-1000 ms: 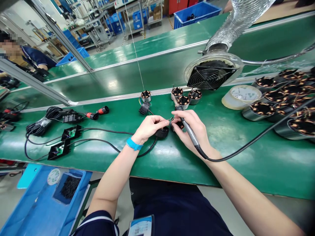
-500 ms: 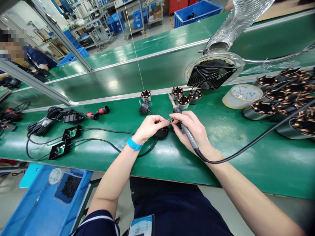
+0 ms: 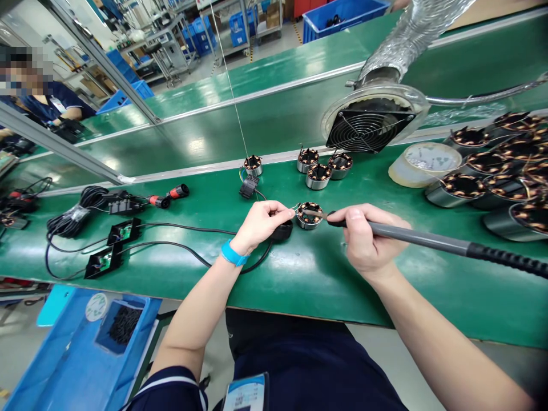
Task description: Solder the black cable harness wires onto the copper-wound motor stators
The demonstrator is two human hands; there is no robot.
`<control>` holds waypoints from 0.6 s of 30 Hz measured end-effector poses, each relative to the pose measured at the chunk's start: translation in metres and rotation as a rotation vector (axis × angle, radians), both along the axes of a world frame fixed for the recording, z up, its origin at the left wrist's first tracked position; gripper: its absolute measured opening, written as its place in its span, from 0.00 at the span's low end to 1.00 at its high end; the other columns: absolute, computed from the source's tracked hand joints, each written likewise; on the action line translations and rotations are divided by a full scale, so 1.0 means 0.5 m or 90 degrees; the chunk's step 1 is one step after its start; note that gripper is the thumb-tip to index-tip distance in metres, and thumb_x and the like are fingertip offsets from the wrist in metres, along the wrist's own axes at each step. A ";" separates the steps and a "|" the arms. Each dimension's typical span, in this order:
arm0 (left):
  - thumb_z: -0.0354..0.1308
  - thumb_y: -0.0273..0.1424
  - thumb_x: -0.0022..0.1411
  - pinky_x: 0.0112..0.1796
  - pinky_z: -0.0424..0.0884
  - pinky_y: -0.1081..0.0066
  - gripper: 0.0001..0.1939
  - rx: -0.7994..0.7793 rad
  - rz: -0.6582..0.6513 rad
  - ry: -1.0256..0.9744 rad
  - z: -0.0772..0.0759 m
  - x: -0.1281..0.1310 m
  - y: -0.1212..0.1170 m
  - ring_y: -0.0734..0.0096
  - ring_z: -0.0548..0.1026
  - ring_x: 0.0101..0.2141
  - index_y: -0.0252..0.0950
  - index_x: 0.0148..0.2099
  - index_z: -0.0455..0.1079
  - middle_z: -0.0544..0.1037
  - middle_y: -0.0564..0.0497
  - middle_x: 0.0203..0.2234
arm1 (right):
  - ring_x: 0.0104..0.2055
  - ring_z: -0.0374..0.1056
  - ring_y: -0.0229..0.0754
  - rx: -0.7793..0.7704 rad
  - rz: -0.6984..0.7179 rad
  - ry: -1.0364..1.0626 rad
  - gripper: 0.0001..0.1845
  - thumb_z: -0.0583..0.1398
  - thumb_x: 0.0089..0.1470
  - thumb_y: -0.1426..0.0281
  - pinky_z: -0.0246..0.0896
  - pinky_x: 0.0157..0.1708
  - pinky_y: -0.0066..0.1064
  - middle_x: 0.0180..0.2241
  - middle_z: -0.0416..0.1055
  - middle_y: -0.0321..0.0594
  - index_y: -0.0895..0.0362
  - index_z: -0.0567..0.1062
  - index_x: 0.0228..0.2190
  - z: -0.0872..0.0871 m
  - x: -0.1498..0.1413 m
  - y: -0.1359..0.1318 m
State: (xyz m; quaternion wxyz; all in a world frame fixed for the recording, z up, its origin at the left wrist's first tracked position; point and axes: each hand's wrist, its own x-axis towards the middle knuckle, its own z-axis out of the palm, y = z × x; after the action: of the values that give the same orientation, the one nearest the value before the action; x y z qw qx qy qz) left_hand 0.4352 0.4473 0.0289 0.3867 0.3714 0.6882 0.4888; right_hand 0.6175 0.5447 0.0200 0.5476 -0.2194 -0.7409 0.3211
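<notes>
My right hand (image 3: 370, 237) is closed around a soldering iron (image 3: 422, 237), held nearly level with its tip pointing left. That tip reaches over the near rim of a copper-wound stator (image 3: 309, 217) standing on the green bench. On the stator's left side, my left hand (image 3: 268, 222) pinches a thin wire (image 3: 296, 210) between thumb and forefinger. Just under the left fingers sits a round black part (image 3: 281, 230), partly hidden, with a black cable running from it. Behind, a small black connector block (image 3: 249, 186) lies by another stator (image 3: 253, 165) with a thin strand rising from it.
Three stators (image 3: 318, 177) stand beyond my hands, below a fume fan (image 3: 366, 130). Tape roll (image 3: 411, 177) and many more stators (image 3: 456, 191) fill the right. Leftward lie black cables (image 3: 79, 211) and open circuit housings (image 3: 105, 261). A co-worker (image 3: 55, 105) sits far left.
The soldering iron has swung from upright across my right hand to nearly level, tip now at the stator. My right hand has moved right, uncovering the stator. The left hand stays pinched in place.
</notes>
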 end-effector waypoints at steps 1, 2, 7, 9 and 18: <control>0.67 0.46 0.55 0.32 0.59 0.71 0.20 0.001 0.001 0.003 0.000 0.000 0.000 0.75 0.65 0.28 0.32 0.30 0.76 0.74 0.52 0.25 | 0.18 0.65 0.39 0.002 0.010 0.000 0.21 0.56 0.67 0.61 0.64 0.22 0.34 0.16 0.66 0.34 0.53 0.80 0.27 0.001 0.001 -0.002; 0.67 0.46 0.55 0.32 0.59 0.71 0.20 0.002 0.003 0.005 0.000 0.001 0.000 0.75 0.65 0.28 0.32 0.31 0.76 0.74 0.52 0.25 | 0.17 0.65 0.39 0.004 0.019 0.002 0.20 0.56 0.67 0.62 0.65 0.23 0.34 0.16 0.65 0.34 0.53 0.80 0.27 0.003 0.000 -0.004; 0.68 0.46 0.55 0.31 0.59 0.72 0.20 0.005 0.008 0.004 -0.001 0.002 0.000 0.75 0.65 0.28 0.32 0.31 0.75 0.74 0.52 0.25 | 0.17 0.64 0.38 0.012 0.040 -0.001 0.18 0.56 0.66 0.65 0.66 0.24 0.33 0.15 0.65 0.33 0.52 0.80 0.27 0.010 -0.004 -0.007; 0.67 0.46 0.55 0.32 0.60 0.72 0.20 0.007 0.008 0.003 -0.001 0.003 0.000 0.75 0.65 0.28 0.32 0.31 0.76 0.74 0.52 0.25 | 0.17 0.65 0.38 0.022 0.051 -0.013 0.17 0.56 0.66 0.66 0.66 0.24 0.33 0.16 0.65 0.33 0.52 0.80 0.27 0.010 -0.006 -0.006; 0.67 0.46 0.55 0.32 0.60 0.71 0.20 0.007 0.011 0.010 0.001 0.005 0.002 0.74 0.65 0.28 0.31 0.31 0.76 0.74 0.52 0.25 | 0.19 0.67 0.39 0.022 0.074 -0.026 0.17 0.56 0.66 0.66 0.67 0.25 0.32 0.17 0.68 0.33 0.53 0.80 0.28 0.007 -0.008 -0.006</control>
State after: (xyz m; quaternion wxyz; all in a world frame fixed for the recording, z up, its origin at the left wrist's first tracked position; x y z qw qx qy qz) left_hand 0.4375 0.4481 0.0295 0.3751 0.3715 0.6918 0.4927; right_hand 0.6136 0.5415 0.0236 0.5167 -0.1731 -0.7686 0.3351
